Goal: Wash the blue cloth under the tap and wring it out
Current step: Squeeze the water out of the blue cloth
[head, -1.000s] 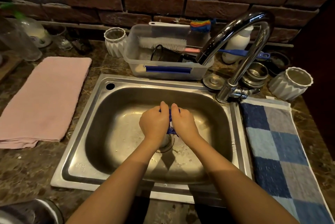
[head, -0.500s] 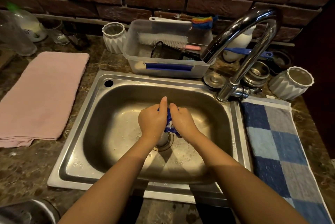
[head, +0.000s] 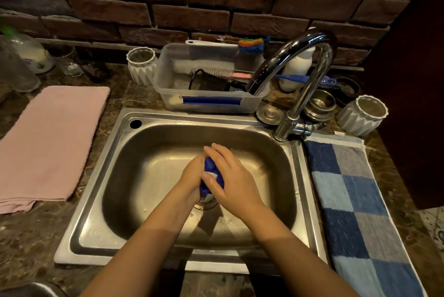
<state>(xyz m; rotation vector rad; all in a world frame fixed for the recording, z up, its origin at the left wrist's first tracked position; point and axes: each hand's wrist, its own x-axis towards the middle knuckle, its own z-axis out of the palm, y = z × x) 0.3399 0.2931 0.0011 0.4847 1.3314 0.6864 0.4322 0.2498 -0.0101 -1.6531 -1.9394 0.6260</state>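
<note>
- Head view: we see both hands together in the middle of the sink (head: 113, 150), just above its drain (head: 208, 202), with the blue cloth (head: 212, 176) bunched into a tight wad between them.
- The left hand (head: 191, 180) is wrapped round the cloth from the sink's left side. The right hand (head: 236, 182) lies over it from the sink's right side, its thumb pressed into the wad. Both clamp the cloth and neither is free.
- The tap (head: 300, 61) rises from the sink's back right corner, and we can make out no stream falling from its spout. The hands and cloth sit nearer the sink's front than the spout does.
- We see droplets on the sink floor around the drain, and the hands glisten, so we judge the wetting part to be largely done.
- We read this step as the wringing itself: the cloth is squeezed small over the sink.
- Left to do, as we judge it: finish the twist until the dripping stops, then lift the cloth out of the sink.
</note>
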